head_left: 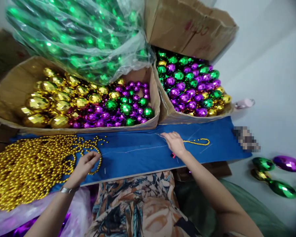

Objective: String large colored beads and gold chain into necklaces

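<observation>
Now, curled left hand (pixel 87 161) at beads (pixel 27 168)

Reddish handwriting (pixel 196 27) runs across the raised cardboard flap (pixel 170 23) of the right-hand carton (pixel 169 110), seen over my remote feed, its strokes heavy at the left and rounded toward the right, too blurred for me to read as letters or numbers. Lower on the same flap, I make out a fainter reddish mark (pixel 204 47), also illegible. A dim reddish smudge (pixel 21 54) on the brown cardboard at far left (pixel 1 49) likewise yields me no readable word.
</observation>
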